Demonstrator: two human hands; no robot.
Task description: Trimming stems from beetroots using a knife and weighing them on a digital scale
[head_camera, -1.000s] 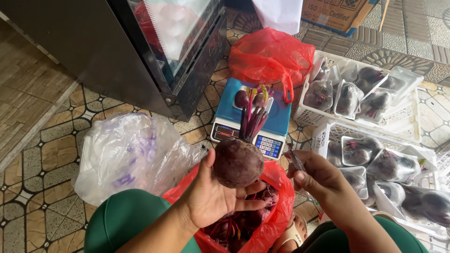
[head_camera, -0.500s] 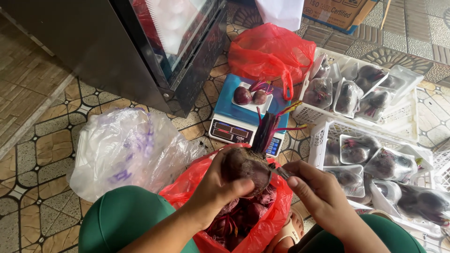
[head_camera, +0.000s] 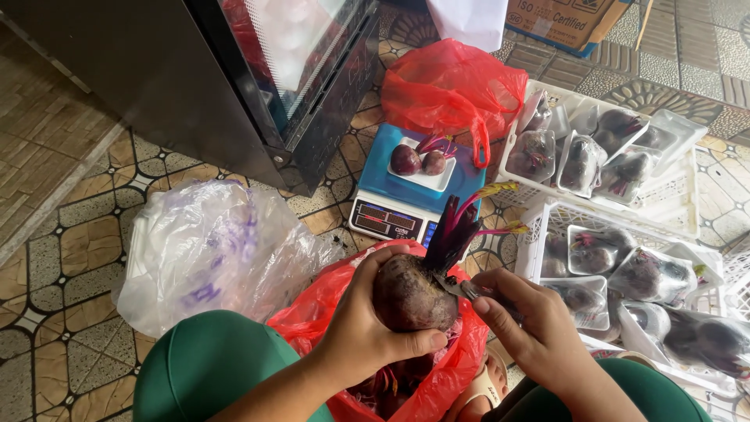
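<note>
At frame centre, the left hand [head_camera: 361,332] is clamping a beet [head_camera: 412,293] while the right hand [head_camera: 531,328], fingers pinching a blade [head_camera: 457,287], is cutting at the stalks [head_camera: 453,230]; keeping the edge angled away from the thumb looks wise.

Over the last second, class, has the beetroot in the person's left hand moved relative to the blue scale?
Yes. The beetroot has come down and nearer the person, away from the blue scale, towards the right hand with its blade.
</note>
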